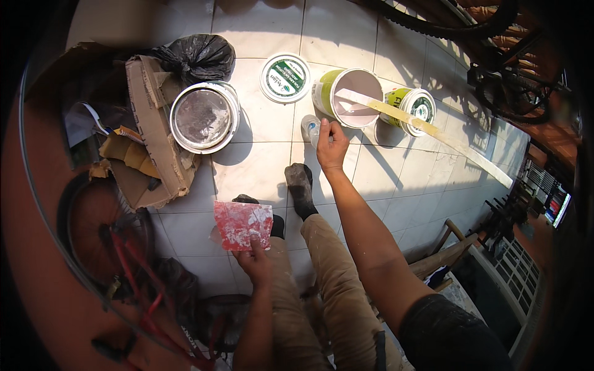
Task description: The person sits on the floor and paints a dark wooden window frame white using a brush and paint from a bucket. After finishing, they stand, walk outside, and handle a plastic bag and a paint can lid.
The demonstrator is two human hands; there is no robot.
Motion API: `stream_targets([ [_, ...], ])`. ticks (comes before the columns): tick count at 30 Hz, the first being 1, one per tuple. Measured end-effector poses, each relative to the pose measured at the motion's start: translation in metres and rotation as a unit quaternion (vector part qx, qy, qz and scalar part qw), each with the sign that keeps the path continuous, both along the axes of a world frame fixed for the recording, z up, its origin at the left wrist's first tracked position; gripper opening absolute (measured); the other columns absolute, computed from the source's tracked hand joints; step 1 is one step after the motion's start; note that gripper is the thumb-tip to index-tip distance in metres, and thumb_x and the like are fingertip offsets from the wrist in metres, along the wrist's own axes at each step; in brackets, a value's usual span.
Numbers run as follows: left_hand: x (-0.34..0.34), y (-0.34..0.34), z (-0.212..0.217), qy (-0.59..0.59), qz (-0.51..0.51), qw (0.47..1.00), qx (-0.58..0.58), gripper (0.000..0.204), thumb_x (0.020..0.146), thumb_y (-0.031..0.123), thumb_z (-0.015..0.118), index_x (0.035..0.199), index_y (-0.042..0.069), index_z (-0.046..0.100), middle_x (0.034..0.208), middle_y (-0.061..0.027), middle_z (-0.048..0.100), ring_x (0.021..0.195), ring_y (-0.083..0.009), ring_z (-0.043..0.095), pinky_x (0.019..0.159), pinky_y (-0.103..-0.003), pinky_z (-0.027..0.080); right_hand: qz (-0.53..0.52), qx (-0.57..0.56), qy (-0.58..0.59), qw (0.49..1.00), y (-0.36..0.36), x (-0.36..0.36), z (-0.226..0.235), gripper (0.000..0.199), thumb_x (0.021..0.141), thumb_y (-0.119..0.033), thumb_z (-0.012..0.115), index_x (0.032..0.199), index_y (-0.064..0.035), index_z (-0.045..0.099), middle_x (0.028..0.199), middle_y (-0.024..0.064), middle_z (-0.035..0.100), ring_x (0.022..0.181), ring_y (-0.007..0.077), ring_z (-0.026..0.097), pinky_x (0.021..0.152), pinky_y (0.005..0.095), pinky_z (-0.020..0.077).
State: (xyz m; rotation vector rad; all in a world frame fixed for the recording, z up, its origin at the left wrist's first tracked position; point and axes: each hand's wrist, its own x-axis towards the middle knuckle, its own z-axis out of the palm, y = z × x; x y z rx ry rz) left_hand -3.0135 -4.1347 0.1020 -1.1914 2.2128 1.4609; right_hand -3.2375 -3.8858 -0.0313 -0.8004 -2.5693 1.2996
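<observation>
In my left hand (252,263) is a flat red sheet (242,224) smeared with white, the thumb lying over its lower edge. My right hand (332,145) is closed, its fingers curled up at the near side of an open bucket (328,86); whatever they grip is too small to make out. A clear bottle (309,127) stands just left of those fingers. Pale material fills part of the bucket, and a long flat wooden stick (433,131) rests across its mouth, reaching far to the right.
A round lid (285,78) lies left of the open bucket, and a lidded tub (416,111) stands right of it. Farther left are another bucket (203,117), cardboard (158,130) and a black bag (201,57). Bicycle parts lie lower left (105,216) and upper right (470,28).
</observation>
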Motion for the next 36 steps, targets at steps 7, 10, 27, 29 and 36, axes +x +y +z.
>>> stream_targets([
  [7,-0.006,0.0,-0.013,0.0,-0.042,0.999,-0.009,0.035,0.115,0.023,0.07,0.123,-0.011,0.076,0.137,-0.0169,0.06,0.107,-0.0234,0.071,0.083,-0.036,0.063,0.059,0.115,0.007,0.992,0.023,0.04,0.004,0.027,0.097,-0.021,0.085,0.095,-0.0039,0.064,0.099,0.0133,0.062,0.098,0.0357,0.06,0.089,0.0464,0.0482],
  [10,-0.008,-0.002,-0.009,-0.006,-0.046,0.999,0.012,0.035,0.115,0.023,0.069,0.124,-0.011,0.075,0.137,-0.0163,0.06,0.107,-0.0224,0.071,0.082,-0.036,0.062,0.093,0.137,-0.048,0.985,0.028,0.045,0.02,0.043,0.09,-0.029,0.092,0.113,-0.0028,0.066,0.12,0.0174,0.06,0.112,0.0414,0.06,0.094,0.0503,0.0517],
  [27,0.009,-0.003,-0.01,-0.011,-0.082,0.994,0.071,0.034,0.117,0.021,0.067,0.131,-0.009,0.071,0.142,-0.013,0.059,0.119,-0.0198,0.066,0.1,-0.037,0.055,-0.051,0.137,-0.204,0.968,0.13,0.085,0.043,0.048,0.09,-0.032,0.094,0.108,0.0062,0.07,0.107,0.0228,0.063,0.096,0.0408,0.066,0.087,0.0507,0.055],
  [29,0.001,0.001,-0.012,-0.007,-0.09,0.993,0.081,0.035,0.117,0.021,0.067,0.132,-0.01,0.071,0.143,-0.0133,0.059,0.12,-0.0197,0.066,0.1,-0.037,0.055,-0.021,0.146,-0.211,0.966,0.182,0.089,0.037,0.05,0.087,-0.035,0.097,0.104,0.0051,0.072,0.103,0.0202,0.064,0.093,0.0386,0.066,0.085,0.0488,0.0553],
  [36,0.006,-0.013,-0.032,-0.042,-0.087,0.994,0.05,0.034,0.113,0.022,0.073,0.132,-0.006,0.073,0.14,-0.0145,0.062,0.12,-0.0248,0.068,0.1,-0.039,0.055,0.121,0.16,-0.298,0.933,0.285,0.073,0.036,0.051,0.086,-0.031,0.098,0.114,0.0053,0.076,0.105,0.0271,0.072,0.093,0.0422,0.074,0.084,0.0482,0.0592],
])
